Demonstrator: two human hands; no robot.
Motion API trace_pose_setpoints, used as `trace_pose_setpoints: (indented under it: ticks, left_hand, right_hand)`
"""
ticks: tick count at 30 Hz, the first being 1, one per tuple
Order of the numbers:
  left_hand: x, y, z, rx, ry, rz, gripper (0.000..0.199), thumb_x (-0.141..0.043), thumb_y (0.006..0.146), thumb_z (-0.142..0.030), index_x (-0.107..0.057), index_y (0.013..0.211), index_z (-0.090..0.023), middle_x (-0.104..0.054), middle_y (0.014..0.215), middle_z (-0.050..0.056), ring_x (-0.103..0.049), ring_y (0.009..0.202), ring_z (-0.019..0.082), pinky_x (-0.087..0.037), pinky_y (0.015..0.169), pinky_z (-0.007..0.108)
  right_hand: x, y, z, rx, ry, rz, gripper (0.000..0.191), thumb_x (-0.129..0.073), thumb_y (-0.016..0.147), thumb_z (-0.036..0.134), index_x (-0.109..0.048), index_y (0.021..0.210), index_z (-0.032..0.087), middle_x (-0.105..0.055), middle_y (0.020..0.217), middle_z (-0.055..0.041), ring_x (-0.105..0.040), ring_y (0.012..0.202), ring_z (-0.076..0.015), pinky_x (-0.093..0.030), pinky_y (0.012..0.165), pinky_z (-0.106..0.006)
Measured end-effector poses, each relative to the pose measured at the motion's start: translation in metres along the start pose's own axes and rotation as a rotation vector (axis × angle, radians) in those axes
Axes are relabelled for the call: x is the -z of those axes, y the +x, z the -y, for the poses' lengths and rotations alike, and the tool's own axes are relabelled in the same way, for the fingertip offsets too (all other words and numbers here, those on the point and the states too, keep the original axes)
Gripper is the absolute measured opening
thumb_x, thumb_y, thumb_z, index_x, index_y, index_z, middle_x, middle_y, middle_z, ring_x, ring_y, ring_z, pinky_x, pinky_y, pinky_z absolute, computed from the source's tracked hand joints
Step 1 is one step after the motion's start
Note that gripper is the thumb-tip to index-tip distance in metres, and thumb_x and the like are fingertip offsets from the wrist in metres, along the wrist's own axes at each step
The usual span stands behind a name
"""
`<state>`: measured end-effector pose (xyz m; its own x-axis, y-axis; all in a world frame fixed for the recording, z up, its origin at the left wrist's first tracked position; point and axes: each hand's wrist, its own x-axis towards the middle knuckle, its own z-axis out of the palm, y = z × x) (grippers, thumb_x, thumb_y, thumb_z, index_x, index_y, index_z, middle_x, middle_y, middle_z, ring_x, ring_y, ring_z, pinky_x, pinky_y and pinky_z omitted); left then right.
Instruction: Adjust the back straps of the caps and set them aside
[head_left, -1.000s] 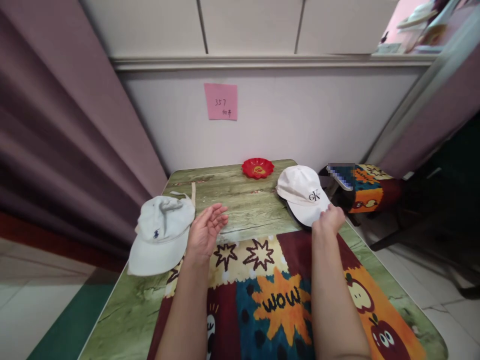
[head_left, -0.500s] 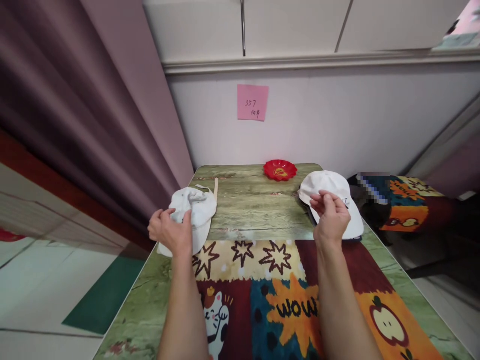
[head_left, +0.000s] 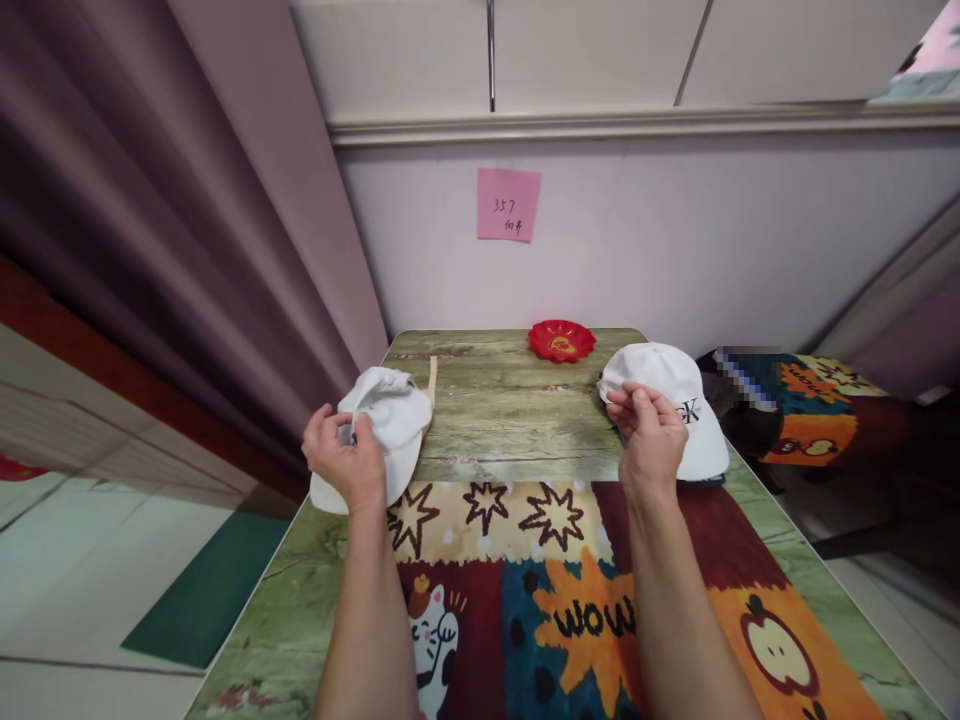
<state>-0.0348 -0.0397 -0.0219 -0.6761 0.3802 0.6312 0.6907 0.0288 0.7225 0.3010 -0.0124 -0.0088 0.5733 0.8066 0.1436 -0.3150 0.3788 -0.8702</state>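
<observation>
At the table's left edge lies a white cap [head_left: 401,425], its brim toward me. Over its left side is my left hand [head_left: 346,455], fingers curved and apart from the thumb, holding nothing. On the right a second white cap [head_left: 701,440] with black letters rests on top of something dark, of which only an edge shows. My right hand [head_left: 649,430] hovers before that cap's left part, its thumb and fingertips pressed together with nothing visible between them.
A red scalloped dish [head_left: 561,341] stands at the back of the green wood-patterned table [head_left: 495,410]. A colourful patterned mat [head_left: 540,520] covers the near part. A pink note [head_left: 508,204] is on the wall. Purple curtains [head_left: 255,200] hang at left.
My right hand has moved slightly left, uncovering more of the right cap's letters. The left cap's crown looks fuller and slightly shifted, and my left hand has moved slightly right.
</observation>
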Motion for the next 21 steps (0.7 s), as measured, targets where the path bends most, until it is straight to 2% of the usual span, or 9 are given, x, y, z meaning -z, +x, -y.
trace_pose_setpoints:
  ticks: [4,7,10,13,16,18,21]
  left_hand:
    - [0.004,-0.001,-0.035,0.047,-0.219,-0.021,0.012,-0.066,0.081,-0.030,-0.060,0.084,-0.020,-0.062,0.122,0.010,-0.055,0.117,0.024,-0.038,0.105,0.039]
    - [0.004,-0.009,-0.064,0.113,-0.443,0.011,0.014,-0.068,0.081,-0.031,-0.060,0.085,-0.020,-0.062,0.124,0.009,-0.057,0.117,0.024,-0.043,0.101,0.038]
    - [-0.001,-0.024,-0.088,0.192,-0.696,0.102,0.014,-0.070,0.081,-0.029,-0.059,0.085,-0.020,-0.062,0.123,0.008,-0.057,0.119,0.023,-0.044,0.102,0.037]
    - [-0.008,-0.043,-0.106,0.316,-0.886,0.227,0.013,-0.070,0.080,-0.026,-0.059,0.084,-0.020,-0.064,0.121,0.006,-0.057,0.120,0.022,-0.042,0.105,0.036]
    - [-0.015,-0.063,-0.120,0.445,-0.972,0.384,0.013,-0.071,0.080,-0.026,-0.059,0.083,-0.020,-0.064,0.123,0.006,-0.058,0.118,0.022,-0.043,0.103,0.035]
    - [-0.018,-0.075,-0.127,0.489,-0.960,0.480,0.013,-0.071,0.079,-0.027,-0.060,0.082,-0.020,-0.063,0.124,0.006,-0.059,0.116,0.022,-0.045,0.100,0.033]
    - [-0.024,-0.086,-0.129,0.474,-0.919,0.635,0.014,-0.073,0.078,-0.028,-0.061,0.078,-0.020,-0.065,0.120,0.006,-0.060,0.112,0.021,-0.046,0.096,0.031]
  right_hand:
    - [-0.006,-0.007,0.000,-0.065,-0.027,0.115,0.028,-0.071,0.078,0.041,-0.071,0.090,0.016,-0.073,0.075,-0.0027,-0.067,0.065,-0.0104,-0.054,0.068,-0.024]
    - [-0.011,-0.015,-0.001,-0.199,-0.123,0.328,0.037,-0.072,0.078,0.049,-0.072,0.094,0.016,-0.075,0.082,-0.0054,-0.068,0.070,-0.0125,-0.053,0.070,-0.025]
    - [-0.018,-0.025,-0.004,-0.339,-0.178,0.543,0.046,-0.070,0.078,0.057,-0.073,0.101,0.017,-0.076,0.097,-0.0093,-0.071,0.084,-0.0182,-0.054,0.076,-0.029]
    - [-0.024,-0.034,-0.011,-0.530,-0.071,0.686,0.052,-0.065,0.080,0.063,-0.072,0.105,0.018,-0.075,0.106,-0.0104,-0.071,0.093,-0.0228,-0.055,0.081,-0.034]
    - [-0.029,-0.038,-0.016,-0.685,0.207,0.692,0.053,-0.062,0.082,0.064,-0.069,0.110,0.020,-0.075,0.104,-0.0080,-0.070,0.100,-0.0259,-0.055,0.089,-0.041]
    - [-0.030,-0.037,-0.016,-0.697,0.385,0.629,0.050,-0.064,0.082,0.059,-0.067,0.114,0.021,-0.075,0.105,-0.0072,-0.066,0.110,-0.0279,-0.051,0.098,-0.045]
    - [-0.026,-0.030,-0.012,-0.678,0.512,0.555,0.048,-0.063,0.082,0.054,-0.065,0.117,0.020,-0.074,0.110,-0.0088,-0.060,0.122,-0.0301,-0.044,0.108,-0.049]
